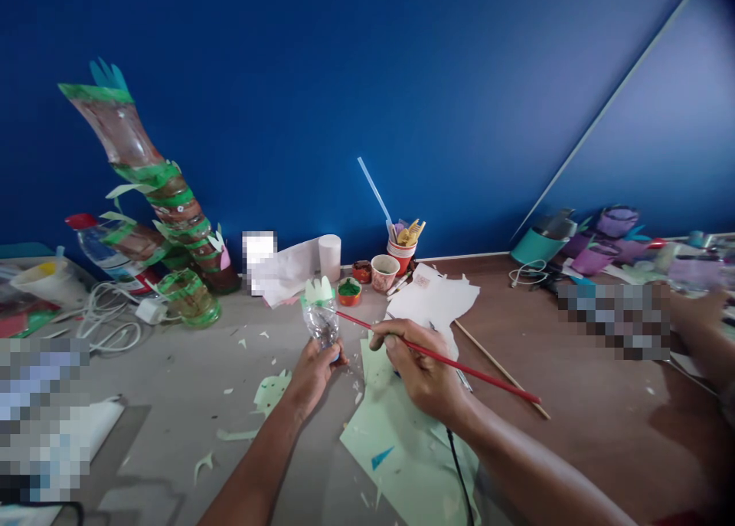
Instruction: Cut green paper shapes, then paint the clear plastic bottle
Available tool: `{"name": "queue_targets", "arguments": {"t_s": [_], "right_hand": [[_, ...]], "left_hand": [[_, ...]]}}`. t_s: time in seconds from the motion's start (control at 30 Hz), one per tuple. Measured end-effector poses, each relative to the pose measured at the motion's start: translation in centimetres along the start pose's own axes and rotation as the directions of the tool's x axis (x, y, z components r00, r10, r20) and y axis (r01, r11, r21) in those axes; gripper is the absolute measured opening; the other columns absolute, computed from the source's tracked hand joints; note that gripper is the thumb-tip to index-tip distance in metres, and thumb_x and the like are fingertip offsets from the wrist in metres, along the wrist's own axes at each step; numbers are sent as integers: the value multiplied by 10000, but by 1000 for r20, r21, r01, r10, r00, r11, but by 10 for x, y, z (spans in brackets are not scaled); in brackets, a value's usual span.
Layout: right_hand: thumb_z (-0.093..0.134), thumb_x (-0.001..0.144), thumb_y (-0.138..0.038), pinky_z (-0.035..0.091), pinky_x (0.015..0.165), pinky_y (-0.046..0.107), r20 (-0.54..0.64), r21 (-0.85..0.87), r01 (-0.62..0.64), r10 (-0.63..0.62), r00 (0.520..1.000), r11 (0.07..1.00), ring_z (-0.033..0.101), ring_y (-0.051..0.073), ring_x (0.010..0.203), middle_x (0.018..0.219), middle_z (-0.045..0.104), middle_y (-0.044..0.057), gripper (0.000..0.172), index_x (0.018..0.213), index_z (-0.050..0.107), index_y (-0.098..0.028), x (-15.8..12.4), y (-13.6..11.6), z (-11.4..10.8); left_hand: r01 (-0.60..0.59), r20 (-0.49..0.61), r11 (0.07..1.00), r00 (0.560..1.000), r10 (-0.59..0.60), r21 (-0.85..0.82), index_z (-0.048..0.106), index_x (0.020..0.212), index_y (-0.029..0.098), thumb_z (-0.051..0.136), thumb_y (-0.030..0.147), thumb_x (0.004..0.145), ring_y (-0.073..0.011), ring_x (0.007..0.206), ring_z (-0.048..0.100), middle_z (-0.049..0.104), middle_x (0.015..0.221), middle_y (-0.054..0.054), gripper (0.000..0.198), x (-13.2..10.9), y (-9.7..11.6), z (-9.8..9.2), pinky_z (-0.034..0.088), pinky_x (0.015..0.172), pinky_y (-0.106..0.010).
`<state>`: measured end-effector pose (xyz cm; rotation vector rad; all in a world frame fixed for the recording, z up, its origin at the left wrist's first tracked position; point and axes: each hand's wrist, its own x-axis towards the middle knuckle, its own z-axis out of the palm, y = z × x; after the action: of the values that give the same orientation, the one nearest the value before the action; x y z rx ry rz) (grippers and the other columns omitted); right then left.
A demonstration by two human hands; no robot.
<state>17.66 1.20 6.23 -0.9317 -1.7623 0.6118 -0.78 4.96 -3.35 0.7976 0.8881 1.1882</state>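
Observation:
My left hand point(321, 365) is closed round the lower end of a cut clear plastic bottle piece point(320, 321). Green paint rings its upper rim, and a pale green paper cutout point(318, 289) stands up from it. Between the fingers of my right hand point(422, 365) is a long red paintbrush point(471, 369), its tip at the bottle piece's painted rim. Whether the bristles touch it I cannot tell. Just behind stands a small pot of green paint point(349, 290). Pale green paper point(402, 449) lies under my right hand.
A tall painted bottle sculpture point(172, 197) leans at the left beside a white cable point(115, 319). Cups point(385, 272) and a white roll point(329, 258) stand near the blue wall. A thin wooden stick point(499, 365) lies at right. Another person's hand point(700, 312) is at far right.

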Motion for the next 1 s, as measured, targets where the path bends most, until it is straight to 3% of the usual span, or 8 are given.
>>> {"name": "queue_targets", "arguments": {"t_s": [0.13, 0.33, 0.53, 1.0], "right_hand": [[455, 924, -172, 443, 509, 223, 21, -4, 30, -30, 999, 1000, 573, 118, 606, 825, 673, 55, 231, 1048, 649, -193, -2, 1, 1], [462, 925, -192, 465, 514, 226, -19, -15, 3, -4, 1000, 1000, 594, 131, 615, 724, 655, 40, 236, 1046, 665, -182, 2, 0, -1], [457, 928, -195, 456, 483, 224, -88, 11, 25, -24, 996, 1000, 596, 125, 596, 788, 688, 53, 217, 1006, 660, -189, 4, 2, -3], [459, 944, -191, 418, 478, 223, -106, 69, 29, -21, 994, 997, 541, 99, 546, 791, 680, 37, 202, 1036, 638, -198, 1, 1, -6]], "left_hand": [[1, 12, 1000, 1000, -1, 15, 627, 758, 163, 750, 369, 680, -148, 691, 555, 595, 680, -10, 252, -2, 3, 2, 449, 729, -311], [6, -2, 1000, 1000, -6, -8, 624, 750, 165, 770, 350, 656, -144, 690, 556, 595, 698, -5, 254, -2, 2, 1, 457, 734, -314], [-1, -14, 998, 1000, 1, -59, 615, 732, 164, 775, 325, 664, -128, 679, 550, 599, 757, -2, 237, -1, 1, 0, 480, 744, -330], [29, 18, 996, 999, -27, -87, 640, 762, 144, 807, 349, 645, -148, 714, 606, 635, 784, -21, 289, -2, 5, 0, 495, 772, -332]]}}
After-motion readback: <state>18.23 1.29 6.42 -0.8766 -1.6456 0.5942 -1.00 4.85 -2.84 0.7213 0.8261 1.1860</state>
